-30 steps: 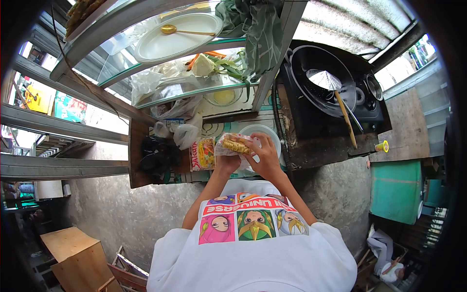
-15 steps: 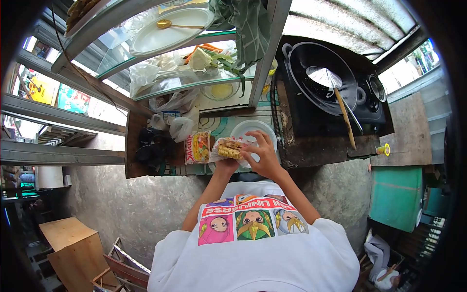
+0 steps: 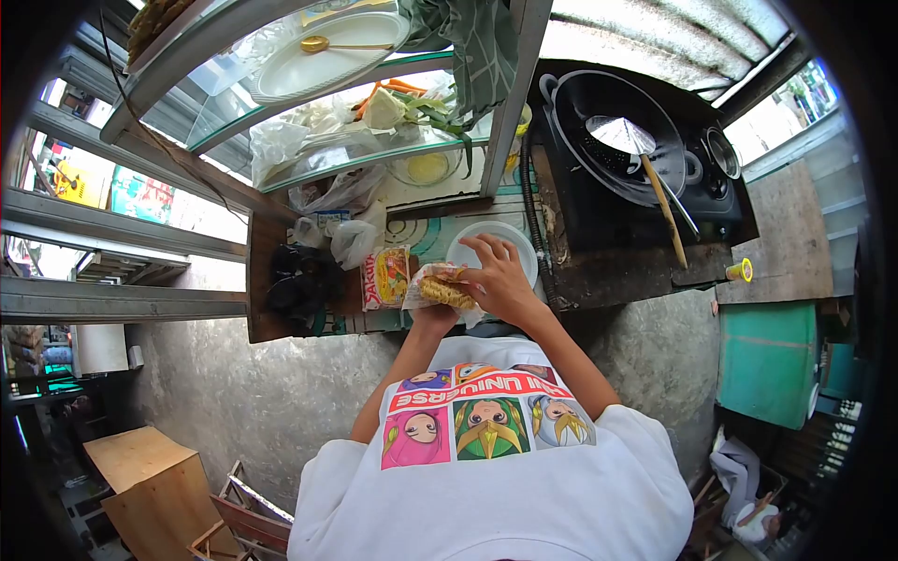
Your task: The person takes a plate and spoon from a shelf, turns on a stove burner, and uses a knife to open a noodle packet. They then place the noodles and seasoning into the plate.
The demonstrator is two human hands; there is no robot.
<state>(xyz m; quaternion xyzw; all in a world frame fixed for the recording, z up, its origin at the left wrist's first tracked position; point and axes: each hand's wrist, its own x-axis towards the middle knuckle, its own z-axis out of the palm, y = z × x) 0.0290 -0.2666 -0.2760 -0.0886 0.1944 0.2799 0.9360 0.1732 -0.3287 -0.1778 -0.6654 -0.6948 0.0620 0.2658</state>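
Note:
My left hand (image 3: 432, 313) holds an instant noodle packet (image 3: 440, 286) from below, just above the counter. The clear wrapper shows a yellow noodle block inside. My right hand (image 3: 496, 276) grips the packet's right end from above, fingers curled over it. A white plate (image 3: 510, 245) lies on the counter right behind both hands. A second noodle packet (image 3: 387, 277), red and yellow, rests flat to the left of the held one.
A black wok (image 3: 613, 126) with a strainer ladle (image 3: 645, 159) sits on the stove at right. Plastic bags (image 3: 346, 238) and black items (image 3: 299, 285) crowd the counter's left. A glass case above holds a white plate with a spoon (image 3: 327, 51) and vegetables (image 3: 402, 103).
Both hands and the packet have dropped slightly toward the counter. My right fingers have shifted over the packet's top right end.

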